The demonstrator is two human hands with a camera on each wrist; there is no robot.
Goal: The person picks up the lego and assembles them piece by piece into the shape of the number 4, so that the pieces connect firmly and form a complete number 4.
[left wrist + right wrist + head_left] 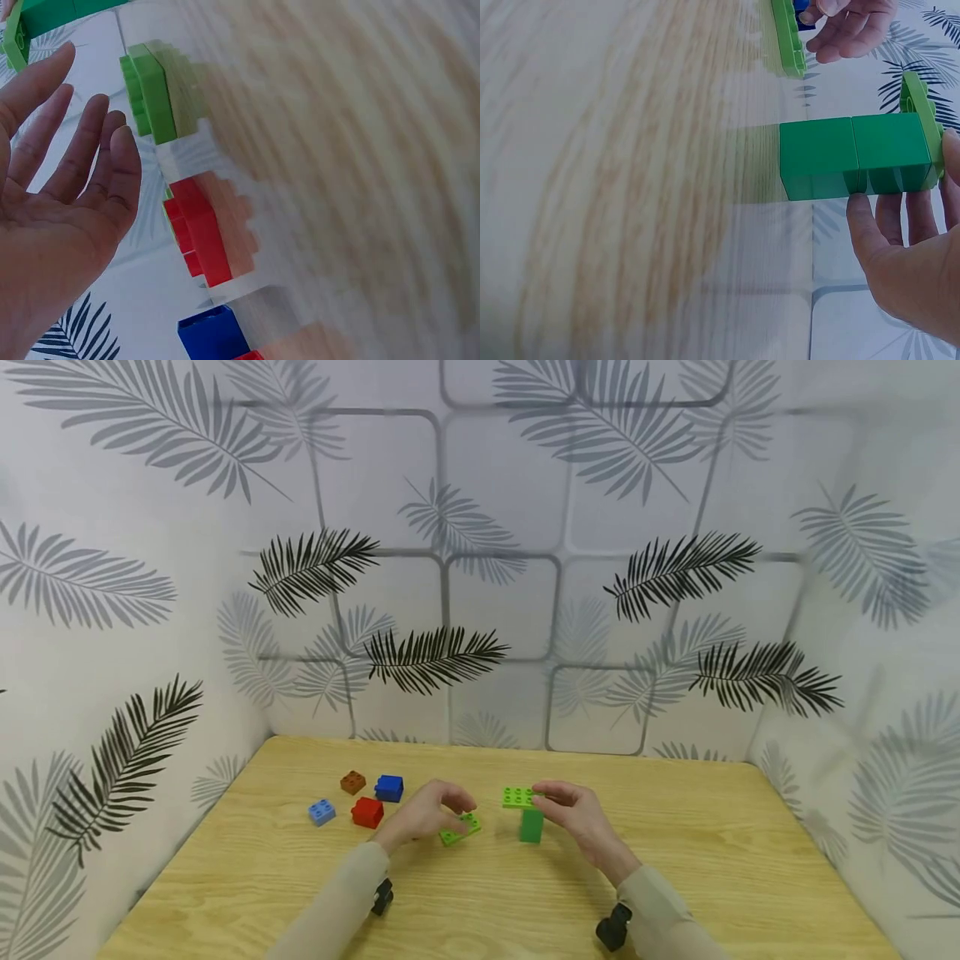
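My right hand (583,822) holds a stack of two green building blocks (817,159) topped by a lime-green plate block (516,797). The stack stands upright on the table, and the plate overhangs it to the left. In the right wrist view, fingers touch the side of the green blocks and the plate's end. My left hand (426,816) hovers, fingers loosely bent and holding nothing, beside a flat lime-green block (154,94) lying on the table. Nearer its wrist in the left wrist view is a flat red block (201,232), hidden by the hand in the head view.
On the left of the wooden table (480,910) lie a brown block (353,782), a dark blue block (389,788), a red block (367,812) and a light blue block (322,812). A leaf-patterned covering (502,610) rises behind and at both sides.
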